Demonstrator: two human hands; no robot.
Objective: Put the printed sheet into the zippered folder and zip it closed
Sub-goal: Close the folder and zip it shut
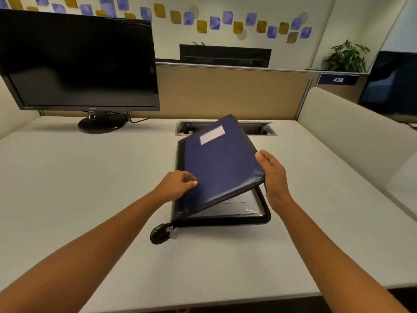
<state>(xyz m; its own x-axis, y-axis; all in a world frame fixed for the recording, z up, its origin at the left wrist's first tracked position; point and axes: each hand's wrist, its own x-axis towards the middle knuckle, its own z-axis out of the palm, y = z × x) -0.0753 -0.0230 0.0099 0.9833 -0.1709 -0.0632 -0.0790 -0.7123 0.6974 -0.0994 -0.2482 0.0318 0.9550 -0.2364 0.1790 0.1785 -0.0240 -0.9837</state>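
Note:
A blue zippered folder (222,163) with a black edge lies on the white desk (90,177), its cover half raised and tilted. Under the cover a white printed sheet (237,206) shows inside the lower half. My right hand (272,177) holds the cover's right edge, thumb on top and fingers under it. The fingers of my left hand (178,185) curl loosely against the cover's left side near the spine, fingertips on the blue surface. A black zipper tail with a metal pull (162,232) lies loose at the folder's near left corner.
A dark monitor (79,62) on a round stand occupies the back left. A cable port (259,129) is recessed in the desk behind the folder. A beige partition (225,93) closes the back, a padded divider (352,141) the right.

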